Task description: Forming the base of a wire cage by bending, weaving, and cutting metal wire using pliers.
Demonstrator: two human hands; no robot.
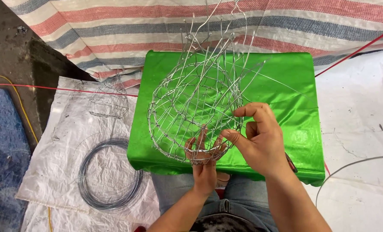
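A half-woven basket of silver wire [191, 107] rests tilted on a green-covered block [281, 90], with loose wire ends sticking up at its top. My left hand [203, 165] grips the basket's lower rim from below, fingers pushed through the mesh. My right hand [258, 137] is at the basket's right side, its thumb and forefinger pinching a thin wire strand at the mesh.
A coil of grey wire [109, 174] lies on a white woven sack [67, 141] at the left, with a smaller wire basket [109, 99] behind it. A striped tarp [114, 30] covers the back. Red cord [354, 53] and yellow cord [21, 107] cross the ground.
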